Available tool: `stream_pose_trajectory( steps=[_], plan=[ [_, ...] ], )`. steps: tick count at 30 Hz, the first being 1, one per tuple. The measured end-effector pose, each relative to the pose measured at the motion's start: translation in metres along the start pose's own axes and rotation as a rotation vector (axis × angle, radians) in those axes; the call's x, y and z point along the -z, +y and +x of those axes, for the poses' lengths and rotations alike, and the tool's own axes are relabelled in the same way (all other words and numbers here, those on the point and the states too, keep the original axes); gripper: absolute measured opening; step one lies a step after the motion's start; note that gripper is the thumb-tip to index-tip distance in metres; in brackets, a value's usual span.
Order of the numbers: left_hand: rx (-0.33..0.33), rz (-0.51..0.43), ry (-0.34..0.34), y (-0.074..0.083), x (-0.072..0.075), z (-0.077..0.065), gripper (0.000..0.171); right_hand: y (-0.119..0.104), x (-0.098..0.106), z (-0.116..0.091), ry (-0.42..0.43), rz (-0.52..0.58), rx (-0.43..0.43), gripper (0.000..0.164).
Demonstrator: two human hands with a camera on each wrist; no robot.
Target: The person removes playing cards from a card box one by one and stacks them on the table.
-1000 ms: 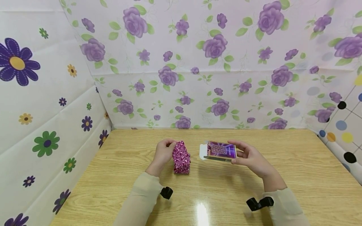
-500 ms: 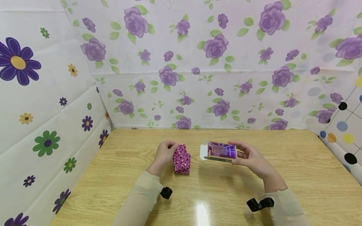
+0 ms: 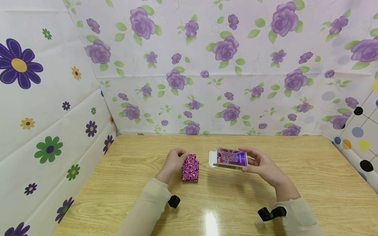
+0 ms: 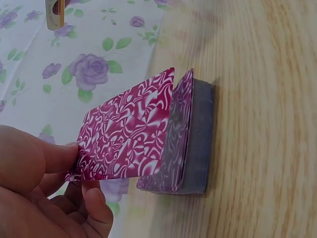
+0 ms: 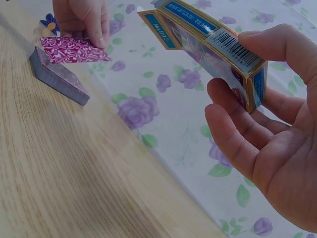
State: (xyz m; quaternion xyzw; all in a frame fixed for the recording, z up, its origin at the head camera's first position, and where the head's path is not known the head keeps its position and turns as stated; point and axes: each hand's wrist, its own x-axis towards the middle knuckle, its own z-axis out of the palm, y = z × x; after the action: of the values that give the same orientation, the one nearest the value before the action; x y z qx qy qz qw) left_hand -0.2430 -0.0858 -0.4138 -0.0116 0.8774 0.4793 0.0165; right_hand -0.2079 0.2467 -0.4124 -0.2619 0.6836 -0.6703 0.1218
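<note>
A deck of playing cards [image 4: 200, 134] with magenta-and-white swirled backs lies on the wooden table. Just above it, my left hand [image 3: 175, 161] pinches a playing card [image 4: 126, 131] by one end, between thumb and fingers; in the left wrist view the card is tilted over the deck, and another card lifts slightly off the top. To the right, my right hand [image 3: 263, 165] grips a purple card box [image 3: 231, 158] by its closed end, off the table. The box's white flap [image 3: 212, 159] stands open, pointing toward the deck. A barcode side shows in the right wrist view.
The wooden table [image 3: 295, 164] runs back to a wall cloth with purple roses [image 3: 177, 78]. A flower-print cloth [image 3: 47, 114] hangs at the left side, and a dotted one [image 3: 357, 131] at the right. Black wrist cameras sit on both sleeves.
My left hand has lowered the pinched card and come slightly nearer the deck, so less of the card rises above it. The right hand and the box stay where they were.
</note>
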Motion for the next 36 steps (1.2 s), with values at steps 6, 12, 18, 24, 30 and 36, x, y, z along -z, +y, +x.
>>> stream_pose_trajectory(
  steps=[6, 12, 18, 24, 30, 36],
  plan=[
    [-0.004, 0.032, -0.012, -0.002, -0.003, 0.001, 0.018, 0.001, 0.000, 0.001, -0.003, -0.007, 0.003, 0.061],
    [-0.020, 0.068, -0.015, -0.003, -0.008, 0.001, 0.018, 0.002, 0.000, 0.000, -0.001, -0.019, 0.007, 0.061],
    [-0.075, 0.128, 0.003, -0.006, -0.012, 0.004, 0.016, 0.002, 0.001, 0.000, -0.001, -0.015, 0.000, 0.061],
    [-0.140, 0.188, 0.039, -0.008, -0.017, 0.007, 0.015, 0.001, 0.000, 0.001, 0.005, -0.011, -0.008, 0.061],
    [-0.159, 0.202, 0.055, -0.008, -0.020, 0.008, 0.014, 0.000, -0.001, 0.001, 0.006, -0.003, -0.004, 0.061],
    [-0.161, 0.234, 0.061, -0.010, -0.024, 0.011, 0.014, 0.001, 0.000, 0.000, 0.000, -0.011, 0.008, 0.061]
  ],
)
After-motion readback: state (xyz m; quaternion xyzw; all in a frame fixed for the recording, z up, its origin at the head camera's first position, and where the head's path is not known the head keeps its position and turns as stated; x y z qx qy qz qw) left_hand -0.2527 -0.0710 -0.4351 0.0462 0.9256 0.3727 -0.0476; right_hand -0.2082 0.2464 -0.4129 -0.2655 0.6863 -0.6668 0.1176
